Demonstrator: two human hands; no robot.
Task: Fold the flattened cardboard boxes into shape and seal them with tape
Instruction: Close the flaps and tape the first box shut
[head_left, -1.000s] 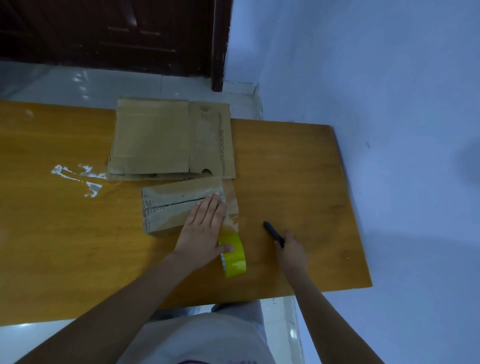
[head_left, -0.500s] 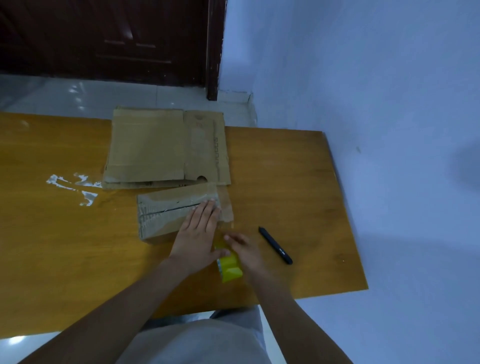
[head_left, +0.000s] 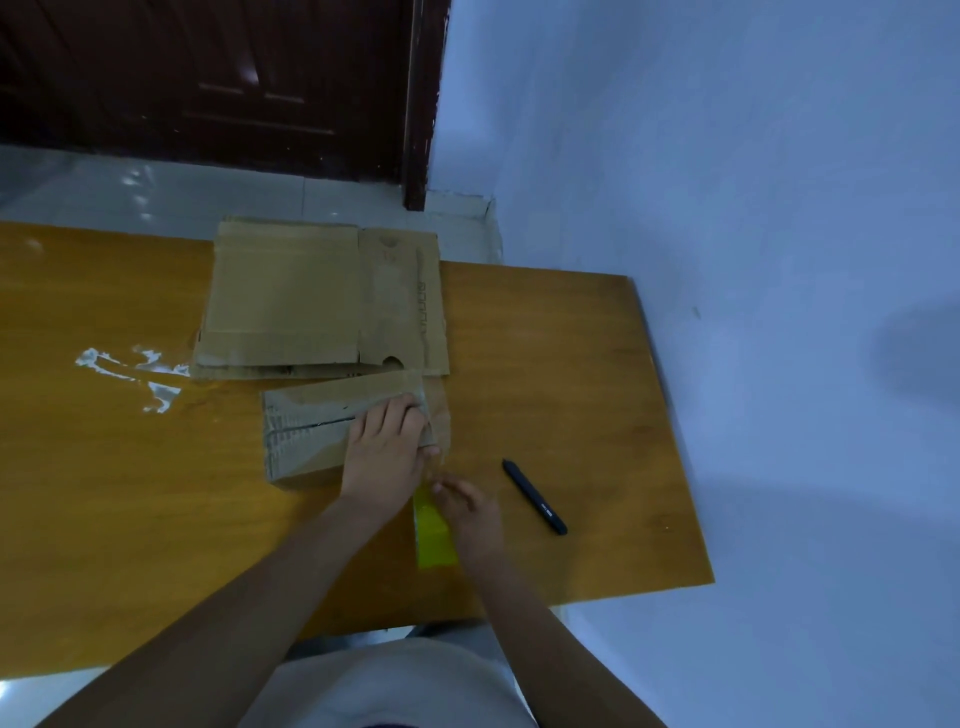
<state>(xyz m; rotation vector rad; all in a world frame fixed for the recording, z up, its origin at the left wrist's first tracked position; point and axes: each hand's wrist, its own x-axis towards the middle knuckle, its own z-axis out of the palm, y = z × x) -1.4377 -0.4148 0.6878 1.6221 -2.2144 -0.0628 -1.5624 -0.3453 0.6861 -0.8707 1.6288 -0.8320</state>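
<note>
A small folded cardboard box (head_left: 311, 431) lies on the wooden table (head_left: 545, 364), its top seam covered with tape. My left hand (head_left: 387, 452) presses flat on the box's right end, fingers straight. Just right of it, a yellow tape roll (head_left: 434, 535) stands on edge near the table's front. My right hand (head_left: 467, 512) holds the roll, fingers curled over its top. A clear strip of tape seems to run from the roll up to the box. Behind the box lies a stack of flattened cardboard boxes (head_left: 317, 301).
A black cutter or pen (head_left: 535, 496) lies on the table to the right of my hands. White tape scraps (head_left: 130, 369) stick to the table at the left. A blue wall runs along the table's right edge, and a dark door (head_left: 234, 78) stands beyond.
My right hand left the black cutter on the table and moved left onto the yellow tape roll. My left hand stayed pressed on the box.
</note>
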